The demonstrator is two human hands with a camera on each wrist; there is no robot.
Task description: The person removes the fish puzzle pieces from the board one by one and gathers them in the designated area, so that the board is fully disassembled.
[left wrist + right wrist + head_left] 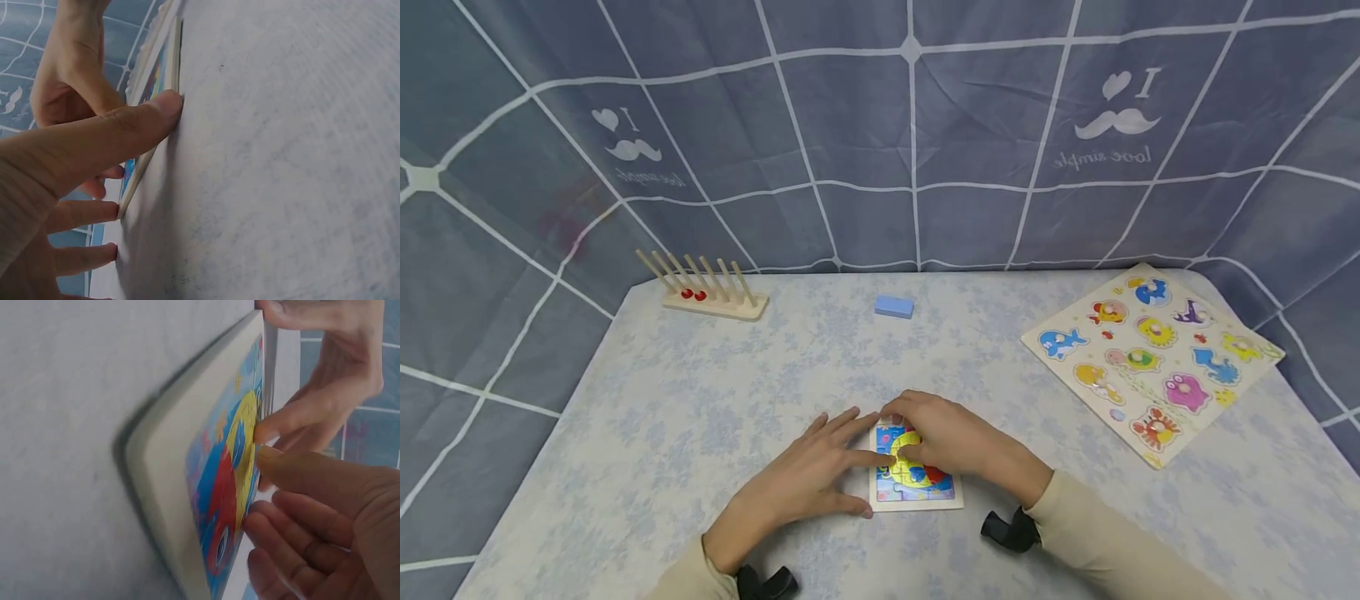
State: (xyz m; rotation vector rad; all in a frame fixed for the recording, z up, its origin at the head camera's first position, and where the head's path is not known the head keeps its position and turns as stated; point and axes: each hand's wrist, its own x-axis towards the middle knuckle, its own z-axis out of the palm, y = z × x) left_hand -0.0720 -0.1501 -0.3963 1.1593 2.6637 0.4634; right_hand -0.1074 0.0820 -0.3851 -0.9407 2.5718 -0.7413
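Puzzle board (pixel 919 505) lies flat on the pale, blue-mottled surface (pixel 662 467), right in front of you and between your two arms. Its light wooden rim frames a jigsaw picture with a large yellow shape and patches of red and blue. Your left grip (pixel 812 471) is wide, fingers spread: the thumb touches the board's left rim by the near corner, one finger reaches across onto the yellow part, and another sits by the far left corner. Your right grip (pixel 951 433) is loosely bent over the far part of the board, thumb above the yellow area and apart from the fingers, which curve toward the far edge; a gap shows between them in the right wrist view. You wear beige sleeves, with a black device (pixel 1015 531) at the right wrist and another at the left. Beyond your hands, well apart from the puzzle, a small blue block (pixel 894 307) rests on the surface. Farther to your left stands a wooden peg rack (pixel 715 308) with two red beads (pixel 700 296) low on its pegs. To your right lies a large board of colourful sea animals (pixel 1150 383), turned at an angle. A blue-grey curtain (pixel 970 125) with white lines hangs behind everything.
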